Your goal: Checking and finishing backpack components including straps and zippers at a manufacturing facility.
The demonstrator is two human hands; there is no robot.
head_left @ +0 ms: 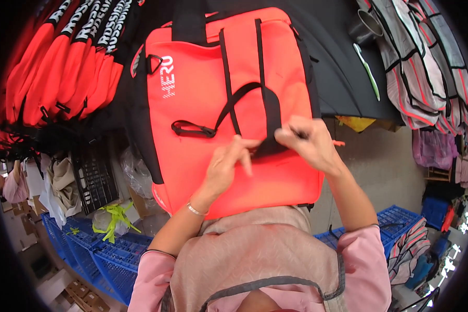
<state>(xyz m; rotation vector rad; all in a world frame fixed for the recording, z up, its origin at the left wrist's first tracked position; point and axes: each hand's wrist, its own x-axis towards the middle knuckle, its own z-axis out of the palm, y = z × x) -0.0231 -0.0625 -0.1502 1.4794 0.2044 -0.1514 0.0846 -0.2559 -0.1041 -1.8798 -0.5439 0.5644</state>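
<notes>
A bright orange-red bag with black side panels lies flat in front of me, reaching to my lap. Two black webbing lines run down its face, and a loose black strap loops over it, ending at a black buckle. My right hand is closed at the wide part of this strap, fingers curled and thumb against it. A small orange tip shows behind that wrist; what it belongs to is hidden. My left hand is open beside the strap, its fingers apart and stretched toward the right hand.
Orange-red and black bags hang in a row at left. Grey bags are stacked at right, near a metal cup and a green-and-white toothbrush on the black-covered table. Blue plastic crates stand either side of me.
</notes>
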